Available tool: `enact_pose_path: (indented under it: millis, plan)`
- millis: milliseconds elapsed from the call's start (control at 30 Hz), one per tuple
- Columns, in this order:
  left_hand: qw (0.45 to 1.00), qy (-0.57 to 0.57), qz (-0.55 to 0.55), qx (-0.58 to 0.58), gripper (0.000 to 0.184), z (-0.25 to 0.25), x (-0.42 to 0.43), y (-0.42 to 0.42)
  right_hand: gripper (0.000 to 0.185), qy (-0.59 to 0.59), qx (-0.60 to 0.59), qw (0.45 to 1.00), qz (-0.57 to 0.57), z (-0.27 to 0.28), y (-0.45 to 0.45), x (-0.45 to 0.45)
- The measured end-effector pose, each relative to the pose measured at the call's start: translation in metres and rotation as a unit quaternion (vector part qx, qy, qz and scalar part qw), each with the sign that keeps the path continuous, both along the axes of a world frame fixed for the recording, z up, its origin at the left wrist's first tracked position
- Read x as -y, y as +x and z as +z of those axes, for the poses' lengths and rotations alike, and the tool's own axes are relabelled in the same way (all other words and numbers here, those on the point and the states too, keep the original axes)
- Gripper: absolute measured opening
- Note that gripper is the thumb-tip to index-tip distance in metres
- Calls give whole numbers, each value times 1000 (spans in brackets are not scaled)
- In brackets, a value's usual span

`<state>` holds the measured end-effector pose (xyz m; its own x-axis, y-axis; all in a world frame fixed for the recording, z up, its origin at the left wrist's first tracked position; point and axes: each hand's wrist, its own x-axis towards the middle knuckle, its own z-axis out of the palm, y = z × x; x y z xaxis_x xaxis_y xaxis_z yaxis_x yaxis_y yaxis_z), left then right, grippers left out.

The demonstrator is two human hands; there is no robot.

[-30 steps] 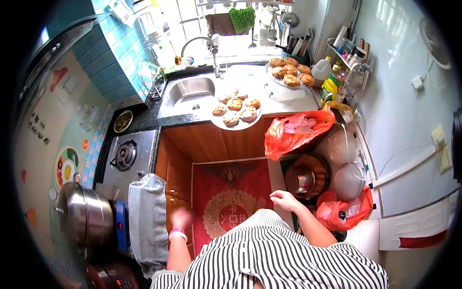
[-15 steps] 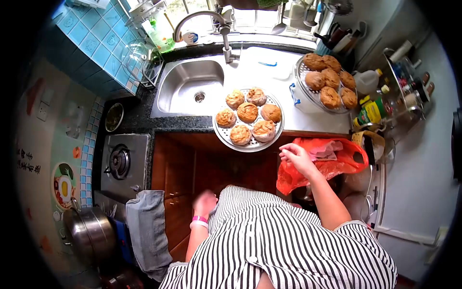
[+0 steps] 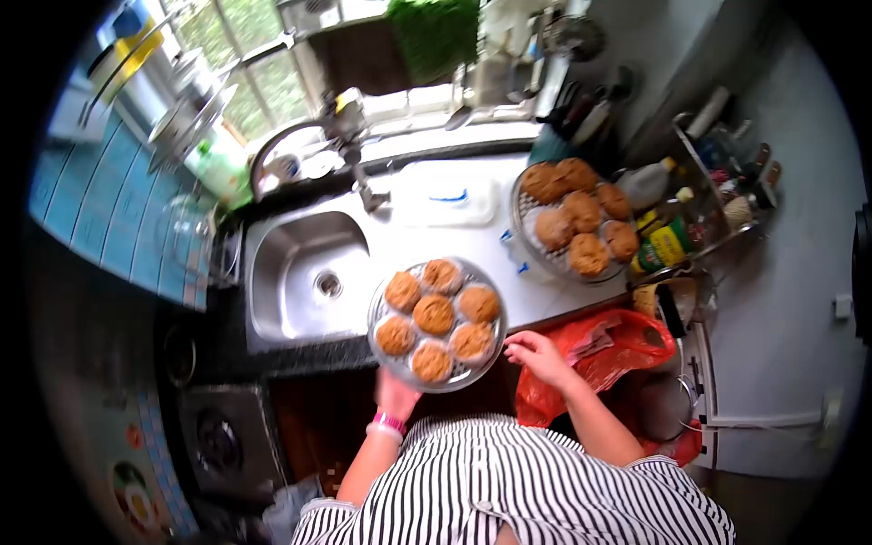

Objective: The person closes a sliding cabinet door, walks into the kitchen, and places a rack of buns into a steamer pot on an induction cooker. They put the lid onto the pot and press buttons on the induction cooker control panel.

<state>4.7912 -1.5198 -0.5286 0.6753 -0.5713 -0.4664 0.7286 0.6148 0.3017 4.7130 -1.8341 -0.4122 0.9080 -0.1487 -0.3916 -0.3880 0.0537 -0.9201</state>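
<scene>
If our left hand (image 3: pixel 397 391), whose grip we can't tell, tips the round silver metal plate (image 3: pixel 462 371) by the pale table (image 3: pixel 538 302), bumpy brown buns (image 3: pixel 433 314) could slide past our loose, empty right hand (image 3: pixel 541 358).

I note the left hand (image 3: pixel 396 394) blurred, its fingers hidden by the tray (image 3: pixel 465 374); whether the right hand (image 3: pixel 542 358) touches it, I cannot confirm. The stove burner (image 3: pixel 218 440) is too blurred to inspect.

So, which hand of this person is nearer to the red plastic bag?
Right. The right hand is by the left side of the bag; I cannot tell if they touch. The left hand is farther, at the near-left edge of the round metal tray.
</scene>
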Motion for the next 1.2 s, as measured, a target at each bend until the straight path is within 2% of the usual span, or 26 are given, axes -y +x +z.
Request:
enact_pose_path:
  millis: [33, 100, 167, 200, 300, 333, 433, 533, 700, 767, 833, 900, 967, 1000, 1067, 1100, 1167, 1200]
  plan:
    - [999, 31, -12, 0, 66, -6, -3, 3, 23, 11, 9, 1000, -10, 7, 4, 1]
    - [999, 25, -22, -31, 66, 6, -5, 3, 23, 3, 30, 1000, -8, 31, 16, -2]
    - [1000, -1, -28, -7, 67, -4, -12, 7, 24, 7, 51, 999, 14, 42, 31, 2]
    - [999, 26, -23, -31, 69, -4, -15, 8, 24, 29, 71, 997, 23, 51, 40, 4]
    - [998, 52, -46, 3, 69, -4, -25, 11, 23, -9, 85, 994, 65, 90, 76, 6]
    - [995, 73, -63, -2, 69, -4, -28, 13, 23, -66, 108, 988, 91, 110, 91, 6]
    - [988, 104, -112, -16, 70, -18, -40, 18, 26, -142, 146, 971, 128, 166, 141, 4]
    - [981, 154, -114, -12, 69, -12, -49, 21, 26, -187, 195, 952, 145, 213, 195, -2]
    - [967, 217, -134, 15, 68, -7, -78, 25, 20, -314, 302, 888, 148, 309, 292, -28]
    - [967, 224, -120, 27, 66, -3, -90, 24, 18, -368, 394, 833, 123, 333, 335, -42]
    - [969, 234, -76, 22, 63, -9, -103, 20, 15, -458, 457, 753, 117, 369, 364, -69]
    - [972, 226, -58, 20, 61, -11, -115, 17, 15, -536, 483, 690, 61, 393, 400, -89]
    - [974, 225, -24, -3, 58, -18, -124, 14, 15, -534, 519, 667, -6, 417, 442, -104]
    - [969, 245, -30, 0, 61, 29, -124, 10, 15, -520, 517, 679, -43, 428, 461, -111]
    - [969, 247, -5, -12, 61, 24, -134, 6, 16, -496, 508, 698, -94, 447, 495, -123]
    - [968, 250, 15, -25, 60, 19, -139, 4, 21, -479, 495, 719, -92, 451, 515, -127]
    - [966, 255, 31, -40, 59, 18, -149, -2, 28, -474, 485, 728, -96, 454, 541, -143]
    - [964, 256, 45, -51, 59, 16, -155, -6, 37, -482, 431, 758, -79, 460, 537, -156]
